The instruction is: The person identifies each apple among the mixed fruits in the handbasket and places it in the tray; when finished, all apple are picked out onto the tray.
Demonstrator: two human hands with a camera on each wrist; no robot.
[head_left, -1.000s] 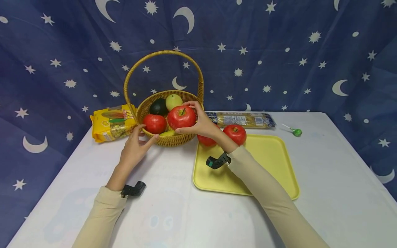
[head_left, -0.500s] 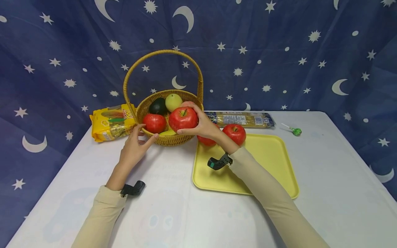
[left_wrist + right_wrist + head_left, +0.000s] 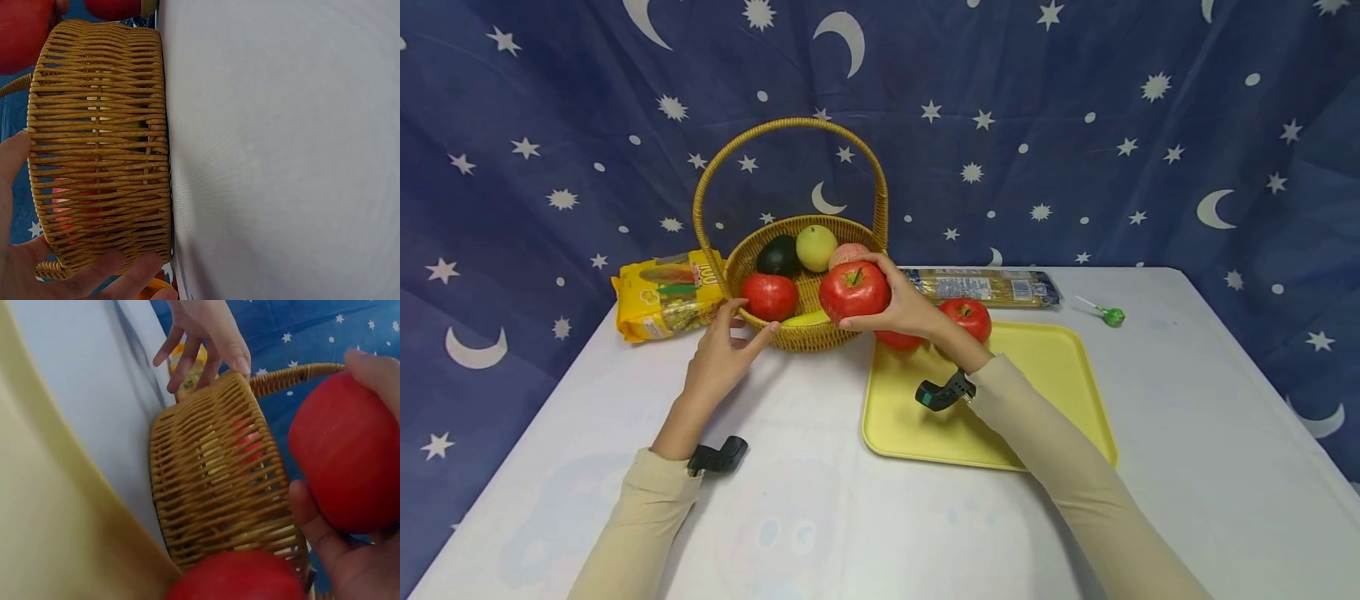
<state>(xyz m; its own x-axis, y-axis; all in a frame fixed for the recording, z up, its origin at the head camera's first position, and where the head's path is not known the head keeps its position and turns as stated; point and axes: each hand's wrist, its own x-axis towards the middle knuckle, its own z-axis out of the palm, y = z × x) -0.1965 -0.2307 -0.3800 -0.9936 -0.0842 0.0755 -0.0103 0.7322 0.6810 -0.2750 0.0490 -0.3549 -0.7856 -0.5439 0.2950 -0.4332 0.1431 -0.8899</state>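
My right hand (image 3: 895, 304) grips a large red apple (image 3: 853, 293) at the front right of the wicker basket (image 3: 816, 337). In the right wrist view, thumb and fingers lie on opposite sides of that apple (image 3: 350, 450), beside the rim. My left hand (image 3: 721, 354) holds the basket's front left, its thumb at the rim and its fingers along the woven wall (image 3: 103, 156). Inside lie another red apple (image 3: 771, 297), a dark avocado (image 3: 778, 257), a pale green round fruit (image 3: 816, 247), a pinkish fruit (image 3: 847, 253) and a banana (image 3: 805, 319).
A yellow tray (image 3: 1045, 383) stands at the right, bearing two red apples, one (image 3: 967, 318) partly behind my right wrist. Behind it lies a long pack of noodles (image 3: 992, 287). A green lollipop (image 3: 1112, 317) is farther right, a yellow packet (image 3: 666, 296) left. The basket's tall handle (image 3: 790, 122) arches up.
My right hand has moved slightly right and nearer with the apple, showing more of the pinkish fruit and banana. My left hand stays on the basket. The head view has shifted slightly.
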